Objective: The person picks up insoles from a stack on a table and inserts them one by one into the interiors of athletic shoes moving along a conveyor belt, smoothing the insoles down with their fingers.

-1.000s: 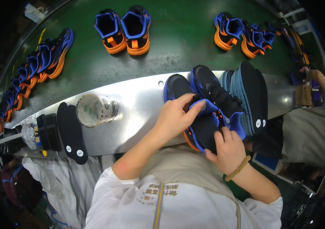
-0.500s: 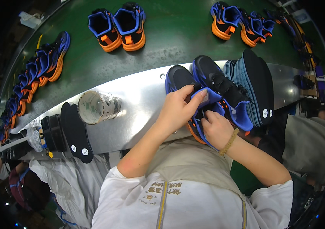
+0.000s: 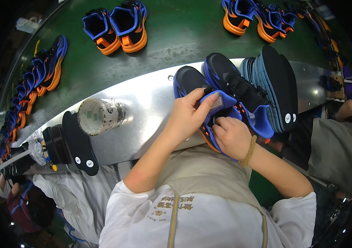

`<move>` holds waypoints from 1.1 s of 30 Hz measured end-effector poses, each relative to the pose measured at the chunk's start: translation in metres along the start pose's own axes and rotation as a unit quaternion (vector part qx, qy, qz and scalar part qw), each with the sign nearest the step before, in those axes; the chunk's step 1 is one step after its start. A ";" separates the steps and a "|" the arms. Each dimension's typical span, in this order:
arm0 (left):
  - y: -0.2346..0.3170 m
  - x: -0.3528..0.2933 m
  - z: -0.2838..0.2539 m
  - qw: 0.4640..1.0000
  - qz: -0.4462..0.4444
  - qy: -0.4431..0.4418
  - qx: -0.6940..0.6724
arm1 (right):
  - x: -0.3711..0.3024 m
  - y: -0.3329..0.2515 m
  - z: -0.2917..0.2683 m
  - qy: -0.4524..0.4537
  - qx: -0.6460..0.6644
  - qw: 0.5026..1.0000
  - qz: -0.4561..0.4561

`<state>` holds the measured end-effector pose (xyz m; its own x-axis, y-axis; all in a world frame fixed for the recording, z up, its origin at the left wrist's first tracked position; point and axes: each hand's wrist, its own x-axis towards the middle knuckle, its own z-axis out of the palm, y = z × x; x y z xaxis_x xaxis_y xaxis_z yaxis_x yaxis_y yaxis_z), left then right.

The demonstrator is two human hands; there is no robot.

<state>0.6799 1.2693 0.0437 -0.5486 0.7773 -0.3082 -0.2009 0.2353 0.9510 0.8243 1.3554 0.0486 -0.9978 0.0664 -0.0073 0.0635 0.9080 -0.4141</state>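
A black and blue sneaker (image 3: 189, 78) with an orange sole lies toe away from me on the metal ledge. My left hand (image 3: 187, 115) pinches its blue-lined tongue (image 3: 221, 102) between thumb and fingers, holding it up and back. At the shoe's opening, my right hand (image 3: 233, 137) has its fingers curled and closed, with the fingertips partly inside the collar. What those fingertips pinch is hidden. Against its right side stands a second sneaker (image 3: 242, 87), black with blue lining, which neither hand holds.
Black insoles with blue-grey undersides (image 3: 276, 82) are stacked right of the shoes. Leftward on the metal ledge (image 3: 142, 124) stand a clear tape-wrapped tub (image 3: 101, 116) and more black insoles (image 3: 80, 142). Sneaker pairs (image 3: 120, 31) sit on the green surface (image 3: 176, 33) beyond. Another person's apron (image 3: 335, 153) shows at right.
The whole view has shifted a little, so most things sit slightly further left or higher. Both hands keep nearly the same hold on the sneaker, with only small finger movement.
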 end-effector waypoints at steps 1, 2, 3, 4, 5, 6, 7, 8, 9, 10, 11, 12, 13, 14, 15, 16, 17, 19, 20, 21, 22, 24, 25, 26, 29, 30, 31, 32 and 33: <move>-0.002 0.001 0.001 1.000 0.007 0.000 -0.007 | 0.001 0.003 0.001 -0.017 -0.010 1.000 -0.004; -0.003 0.001 0.003 1.000 0.015 0.001 -0.014 | 0.004 0.008 0.003 -0.035 -0.020 0.999 -0.007; -0.002 0.002 0.003 1.000 0.011 -0.004 -0.006 | 0.005 0.012 0.005 -0.053 -0.029 0.998 -0.010; 0.000 0.003 0.002 1.000 0.008 -0.009 0.001 | 0.006 0.013 0.005 -0.080 -0.039 0.996 0.002; 0.001 0.004 0.001 1.000 0.004 -0.014 0.009 | 0.007 0.013 0.005 -0.107 -0.048 0.993 0.014; 0.000 0.004 0.001 1.000 0.005 -0.015 0.015 | 0.008 0.012 0.004 -0.134 -0.058 0.989 0.024; -0.002 0.005 0.001 1.000 0.006 -0.015 0.020 | 0.008 0.012 0.003 -0.165 -0.086 0.982 0.020; -0.004 0.005 0.001 1.000 0.008 -0.016 0.026 | 0.008 0.011 0.001 -0.195 -0.113 0.974 0.015; -0.005 0.005 0.001 0.999 0.013 -0.013 0.026 | 0.010 0.009 0.000 -0.225 -0.138 0.964 0.011; -0.006 0.004 0.002 0.999 0.019 -0.010 0.027 | 0.014 0.007 -0.004 -0.273 -0.157 0.949 0.011; -0.007 0.004 0.001 0.999 0.025 -0.006 0.028 | 0.020 0.004 -0.008 -0.321 -0.176 0.931 0.010; -0.009 0.005 0.001 0.999 0.028 -0.011 0.028 | 0.023 0.003 -0.010 -0.368 -0.195 0.909 0.009; -0.012 0.005 0.000 0.999 0.030 -0.014 0.029 | 0.025 0.002 -0.009 -0.387 -0.205 0.899 0.007; -0.014 0.007 -0.001 0.999 0.033 -0.017 0.029 | 0.028 0.002 -0.008 -0.405 -0.215 0.889 0.003; -0.014 0.008 -0.002 0.999 0.024 -0.027 0.028 | 0.029 0.002 -0.006 -0.424 -0.224 0.878 0.000; -0.013 0.009 -0.004 0.999 0.016 -0.037 0.026 | 0.030 0.002 -0.004 -0.432 -0.236 0.871 -0.010; -0.012 0.010 -0.005 0.999 0.008 -0.047 0.024 | 0.031 0.003 0.000 -0.440 -0.247 0.863 -0.019; -0.009 0.010 -0.005 0.998 -0.031 -0.049 0.038 | 0.037 0.003 0.002 -0.460 -0.257 0.849 -0.053; -0.008 0.010 -0.004 0.996 -0.050 -0.050 0.045 | 0.042 0.006 0.002 -0.472 -0.254 0.841 -0.077; -0.007 0.011 -0.004 0.996 -0.006 -0.015 0.083 | 0.047 0.010 0.002 -0.484 -0.255 0.831 -0.102; -0.006 0.011 -0.004 0.992 0.038 0.020 0.121 | 0.045 0.012 0.000 -0.472 -0.227 0.843 -0.124; -0.005 0.012 -0.004 0.974 0.134 0.072 0.168 | 0.027 0.020 -0.012 -0.448 -0.177 0.860 -0.170; -0.007 0.012 -0.002 0.964 0.180 0.083 0.177 | 0.019 0.017 -0.023 -0.333 -0.132 0.914 -0.189; -0.009 0.012 0.000 0.952 0.226 0.094 0.186 | 0.016 0.015 -0.035 -0.414 -0.090 0.899 -0.112; -0.008 0.009 0.004 0.906 0.280 0.004 0.318 | -0.001 0.007 -0.033 -0.376 -0.032 0.925 -0.047; -0.001 0.009 0.005 0.899 0.275 -0.020 0.340 | -0.005 0.007 -0.027 -0.319 -0.025 0.946 -0.051; 0.001 0.007 0.008 0.895 0.256 -0.030 0.363 | -0.007 0.007 -0.026 -0.300 0.001 0.954 -0.029; 0.001 0.006 0.010 0.890 0.237 -0.041 0.386 | -0.007 0.006 -0.026 -0.280 0.028 0.959 -0.006; 0.002 0.006 0.011 0.884 0.217 -0.050 0.410 | -0.005 0.005 -0.027 -0.261 0.055 0.964 0.015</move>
<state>0.6852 1.2815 0.0442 -0.3468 0.9363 0.0556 0.6896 0.2143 0.6917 0.8307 1.3711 0.0713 -0.8721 -0.1504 -0.4656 0.1190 0.8578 -0.5001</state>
